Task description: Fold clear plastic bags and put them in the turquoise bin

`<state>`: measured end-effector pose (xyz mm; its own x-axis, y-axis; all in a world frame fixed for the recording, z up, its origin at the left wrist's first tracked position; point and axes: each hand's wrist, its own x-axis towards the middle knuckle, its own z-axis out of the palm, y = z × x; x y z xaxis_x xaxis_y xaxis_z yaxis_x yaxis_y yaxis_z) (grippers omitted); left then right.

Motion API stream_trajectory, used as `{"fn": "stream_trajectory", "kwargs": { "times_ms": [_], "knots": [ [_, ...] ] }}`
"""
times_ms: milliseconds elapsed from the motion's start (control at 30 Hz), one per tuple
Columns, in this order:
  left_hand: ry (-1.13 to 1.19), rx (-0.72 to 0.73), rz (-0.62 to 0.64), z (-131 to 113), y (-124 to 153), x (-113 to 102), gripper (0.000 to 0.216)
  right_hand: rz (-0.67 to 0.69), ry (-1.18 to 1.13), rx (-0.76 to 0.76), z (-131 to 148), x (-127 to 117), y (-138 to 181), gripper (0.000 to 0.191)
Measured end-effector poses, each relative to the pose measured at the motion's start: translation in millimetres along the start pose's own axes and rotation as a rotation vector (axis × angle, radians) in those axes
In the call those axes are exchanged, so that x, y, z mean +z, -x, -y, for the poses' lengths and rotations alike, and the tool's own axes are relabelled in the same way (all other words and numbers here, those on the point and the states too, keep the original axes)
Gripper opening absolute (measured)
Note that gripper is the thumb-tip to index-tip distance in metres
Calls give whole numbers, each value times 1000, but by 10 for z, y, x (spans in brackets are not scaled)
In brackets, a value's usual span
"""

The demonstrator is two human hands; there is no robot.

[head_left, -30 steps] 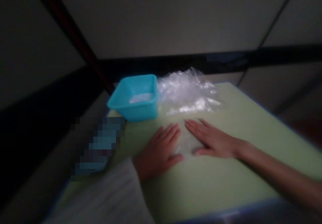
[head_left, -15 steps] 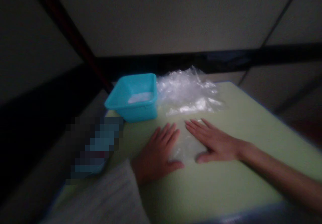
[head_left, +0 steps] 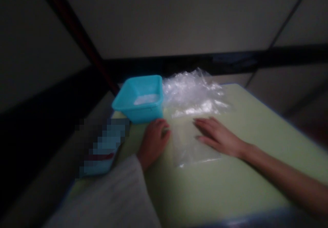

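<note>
A clear plastic bag (head_left: 189, 146) lies flat on the pale green table top (head_left: 230, 187). My left hand (head_left: 153, 141) rests at the bag's far left corner, fingers curled at its edge, just in front of a turquoise tub (head_left: 140, 99). My right hand (head_left: 217, 135) lies flat, palm down, on the bag's right side. A crumpled heap of clear plastic bags (head_left: 192, 93) sits behind the flat bag, right of the tub. Whether the left fingers pinch the bag's edge is unclear in the dim, blurred picture.
The tub holds something white at its bottom. A blurred blue object (head_left: 102, 149) lies at the table's left edge. A dark rail (head_left: 230, 58) runs behind the table, and a dark red beam (head_left: 77, 33) slants at the back left.
My left hand has slid left and forward off the bag's middle to its far left corner. My right hand has shifted right and forward. The flat bag now shows between the hands.
</note>
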<state>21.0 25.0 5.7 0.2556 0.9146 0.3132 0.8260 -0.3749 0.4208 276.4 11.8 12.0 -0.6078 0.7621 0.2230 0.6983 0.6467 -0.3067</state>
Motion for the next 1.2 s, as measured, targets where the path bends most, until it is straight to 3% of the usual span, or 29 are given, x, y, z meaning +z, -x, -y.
{"fn": "stream_trajectory", "kwargs": {
  "times_ms": [333, 733, 967, 1200],
  "knots": [
    [-140, -229, -22, -95, -197, 134, 16, -123, -40, -5, -5, 51, -51, 38],
    [-137, -287, -13, -88, -205, 164, 16, -181, -93, -53, 84, 11, -249, 27],
    [7, -298, -65, -74, -239, 211, 14, -230, -149, -52, 260, 39, -449, 23],
    [347, -169, -152, -110, -287, 211, 11, -289, -453, -21, 244, 143, -518, 31]
  ]
}}
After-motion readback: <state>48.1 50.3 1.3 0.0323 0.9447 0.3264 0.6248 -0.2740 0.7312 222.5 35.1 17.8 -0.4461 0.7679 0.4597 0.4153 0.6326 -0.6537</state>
